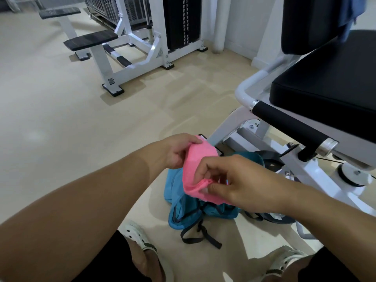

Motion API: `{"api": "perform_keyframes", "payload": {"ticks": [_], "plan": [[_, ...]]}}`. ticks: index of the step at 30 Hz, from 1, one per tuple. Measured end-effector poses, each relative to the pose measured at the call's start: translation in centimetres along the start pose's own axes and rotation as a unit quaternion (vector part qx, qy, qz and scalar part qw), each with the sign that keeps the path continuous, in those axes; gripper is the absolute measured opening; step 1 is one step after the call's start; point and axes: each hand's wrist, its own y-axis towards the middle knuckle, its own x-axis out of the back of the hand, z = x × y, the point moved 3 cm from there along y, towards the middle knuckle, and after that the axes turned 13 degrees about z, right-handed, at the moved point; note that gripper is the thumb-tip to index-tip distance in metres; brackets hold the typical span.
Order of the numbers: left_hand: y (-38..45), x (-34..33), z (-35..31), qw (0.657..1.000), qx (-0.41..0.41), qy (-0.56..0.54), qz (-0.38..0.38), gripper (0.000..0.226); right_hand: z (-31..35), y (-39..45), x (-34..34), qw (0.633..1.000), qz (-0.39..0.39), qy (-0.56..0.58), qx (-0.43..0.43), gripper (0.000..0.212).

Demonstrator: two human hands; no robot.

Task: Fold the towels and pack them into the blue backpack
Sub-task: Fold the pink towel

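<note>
Left hand (pixel 176 152): reaching in from the lower left, gripping the far end of the pink towel (pixel 198 168), thumb lying on top.
Right hand (pixel 234 183): pinching the towel's near folded edge between thumb and fingertips.
Pink towel: being held folded in the air between both hands, directly above the backpack.
Blue backpack (pixel 184 208): lying crumpled on the beige floor (pixel 61 110), black straps (pixel 200 237) trailing toward the person's feet.
Gym machine (pixel 317 102): standing just behind the backpack, black padded seat at right.
</note>
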Motion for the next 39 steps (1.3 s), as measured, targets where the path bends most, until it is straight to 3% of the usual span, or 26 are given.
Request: {"api": "perform_keyframes", "payload": {"ticks": [3, 5, 6, 8, 11, 15, 17, 21, 23, 27, 29, 31, 35, 39], "plan": [[0.3, 0.2, -0.6, 0.999, -0.043, -0.019, -0.012, 0.027, -1.1, 0.0, -0.5, 0.992, 0.100, -0.056, -0.054, 0.013], [0.4, 0.4, -1.1, 0.993, -0.100, 0.035, -0.060, 0.032, -2.2, -0.1, -0.1, 0.982, 0.136, -0.086, -0.103, 0.018], [0.2, 0.3, -1.3, 0.982, -0.137, 0.092, -0.090, 0.032, -2.8, 0.0, 0.4, 0.982, 0.111, -0.094, -0.122, 0.017], [-0.4, -0.4, -1.3, 0.951, -0.198, 0.208, -0.119, 0.037, -3.9, 0.2, 2.0, 0.984, -0.018, -0.092, -0.152, 0.013], [-1.3, -1.9, -0.5, 0.901, -0.262, 0.333, -0.091, 0.039, -5.9, 0.6, 4.0, 0.964, -0.187, -0.010, -0.186, 0.026], [-2.4, -3.9, 0.5, 0.858, -0.312, 0.400, -0.079, 0.034, -7.0, 1.5, 3.8, 0.949, -0.225, 0.153, -0.158, 0.044], [-2.7, -4.3, 0.7, 0.866, -0.321, 0.376, -0.073, 0.033, -7.3, 1.8, 3.5, 0.945, -0.235, 0.163, -0.159, 0.043], [-2.7, -4.3, 0.5, 0.918, -0.304, 0.246, -0.069, 0.033, -7.5, 2.0, 3.7, 0.946, -0.255, 0.150, -0.136, 0.014], [-2.7, -4.1, 0.3, 0.939, -0.289, 0.175, -0.064, 0.044, -7.2, 1.7, 4.0, 0.947, -0.262, 0.133, -0.131, 0.010], [-3.2, -3.5, -0.2, 0.935, -0.303, 0.170, -0.071, 0.072, -6.4, 1.4, 4.1, 0.949, -0.271, 0.105, -0.125, 0.006], [-3.5, -3.6, -0.3, 0.927, -0.319, 0.186, -0.065, 0.074, -6.1, 1.3, 4.1, 0.949, -0.274, 0.107, -0.118, 0.007], [-3.8, -3.8, -0.6, 0.913, -0.330, 0.232, -0.065, 0.065, -5.8, 1.2, 4.2, 0.947, -0.279, 0.111, -0.110, 0.010], [-4.4, -4.0, -0.9, 0.891, -0.325, 0.313, -0.051, 0.022, -4.8, 0.7, 4.2, 0.947, -0.293, 0.089, -0.098, 0.024], [-4.9, -4.0, -1.0, 0.902, -0.305, 0.307, -0.003, 0.019, -3.9, 0.6, 3.7, 0.950, -0.292, 0.066, -0.085, 0.032]]}}
